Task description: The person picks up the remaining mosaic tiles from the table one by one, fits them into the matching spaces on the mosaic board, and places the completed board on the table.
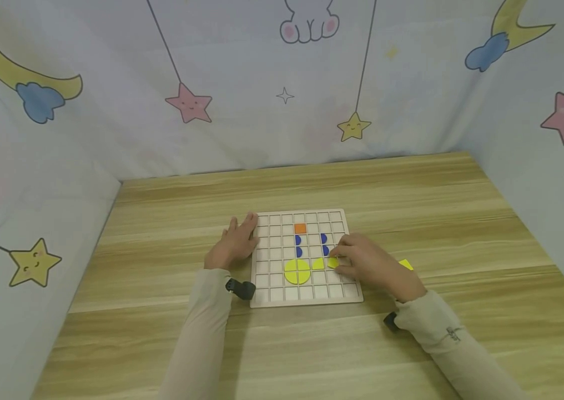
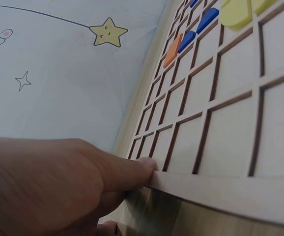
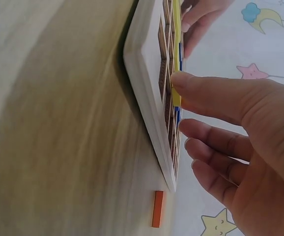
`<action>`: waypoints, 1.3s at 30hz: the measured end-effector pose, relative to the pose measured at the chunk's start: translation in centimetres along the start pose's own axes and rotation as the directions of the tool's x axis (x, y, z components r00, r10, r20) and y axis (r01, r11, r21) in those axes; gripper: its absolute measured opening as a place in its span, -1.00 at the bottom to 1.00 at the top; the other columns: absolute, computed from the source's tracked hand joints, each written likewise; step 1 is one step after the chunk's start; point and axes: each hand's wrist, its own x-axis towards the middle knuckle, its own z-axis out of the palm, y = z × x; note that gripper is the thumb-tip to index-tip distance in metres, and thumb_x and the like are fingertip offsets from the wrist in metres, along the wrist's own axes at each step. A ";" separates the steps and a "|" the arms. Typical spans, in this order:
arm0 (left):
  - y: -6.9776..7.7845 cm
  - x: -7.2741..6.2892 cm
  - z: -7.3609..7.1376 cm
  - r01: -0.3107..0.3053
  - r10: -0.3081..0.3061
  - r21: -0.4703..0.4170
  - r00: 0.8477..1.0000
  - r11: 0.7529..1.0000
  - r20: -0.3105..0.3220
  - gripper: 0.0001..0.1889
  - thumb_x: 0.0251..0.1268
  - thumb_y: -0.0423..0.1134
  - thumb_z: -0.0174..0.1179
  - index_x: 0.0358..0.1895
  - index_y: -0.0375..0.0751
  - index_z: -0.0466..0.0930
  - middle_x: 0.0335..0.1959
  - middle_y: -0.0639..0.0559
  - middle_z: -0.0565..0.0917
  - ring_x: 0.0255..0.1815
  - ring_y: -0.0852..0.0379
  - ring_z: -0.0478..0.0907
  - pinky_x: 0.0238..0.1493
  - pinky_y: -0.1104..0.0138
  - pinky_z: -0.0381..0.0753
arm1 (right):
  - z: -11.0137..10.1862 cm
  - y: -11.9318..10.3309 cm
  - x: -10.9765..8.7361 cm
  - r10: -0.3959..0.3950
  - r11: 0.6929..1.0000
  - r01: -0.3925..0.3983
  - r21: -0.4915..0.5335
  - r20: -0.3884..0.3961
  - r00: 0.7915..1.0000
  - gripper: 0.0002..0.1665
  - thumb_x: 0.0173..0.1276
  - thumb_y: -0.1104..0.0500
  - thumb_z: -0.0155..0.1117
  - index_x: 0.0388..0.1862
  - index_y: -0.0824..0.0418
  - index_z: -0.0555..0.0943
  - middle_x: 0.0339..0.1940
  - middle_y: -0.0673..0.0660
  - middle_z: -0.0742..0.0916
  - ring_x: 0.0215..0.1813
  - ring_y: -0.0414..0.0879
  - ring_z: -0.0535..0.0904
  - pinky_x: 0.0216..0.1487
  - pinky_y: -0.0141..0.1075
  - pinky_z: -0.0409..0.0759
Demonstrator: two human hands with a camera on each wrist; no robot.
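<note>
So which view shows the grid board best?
The head view: it looks down on nearly the whole grid board. The left wrist view shows part, slanted; the right wrist view shows part almost edge-on.

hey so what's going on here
A person's right hand touches a yellow piece on a gridded board, while their left hand touches the board's left edge. The board holds a yellow circle, a separate yellow quarter, four blue half-rounds and an orange square; another yellow piece lies on the table to the right.
</note>
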 end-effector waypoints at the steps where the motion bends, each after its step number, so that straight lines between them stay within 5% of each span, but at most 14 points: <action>1: 0.0 0.0 0.0 0.000 0.000 0.000 1.000 1.000 0.000 -0.33 0.54 -0.17 -0.19 0.56 -0.11 -0.29 0.58 -0.04 -0.29 0.53 -0.28 -0.53 0.46 -0.22 -0.38 | 0.0 -0.1 0.0 0.000 1.000 0.000 0.004 -0.001 1.000 -0.69 0.18 0.11 0.41 -0.08 0.14 0.71 -0.20 -0.01 0.67 -0.18 -0.16 0.49 -0.12 -0.26 0.50; 30: 0.0 0.0 0.0 -0.002 0.002 0.017 1.000 1.000 -0.008 -0.34 0.53 -0.19 -0.18 0.55 -0.14 -0.27 0.58 -0.07 -0.26 0.53 -0.32 -0.48 0.46 -0.23 -0.35 | -0.1 -0.6 0.2 0.042 0.999 -0.042 0.031 -0.004 0.999 -0.80 0.21 0.15 0.40 -0.18 0.14 0.72 -0.21 -0.03 0.67 -0.15 -0.17 0.52 -0.09 -0.26 0.53; 39: 0.1 -0.1 -0.1 0.003 -0.003 0.012 1.000 1.000 -0.006 -0.34 0.54 -0.18 -0.19 0.55 -0.12 -0.28 0.58 -0.04 -0.26 0.53 -0.29 -0.49 0.47 -0.21 -0.35 | -0.9 0.1 -0.5 0.140 0.987 -0.137 0.085 -0.020 0.990 -0.84 0.31 0.17 0.29 -0.16 0.13 0.69 -0.18 -0.01 0.65 -0.12 -0.14 0.53 -0.09 -0.24 0.57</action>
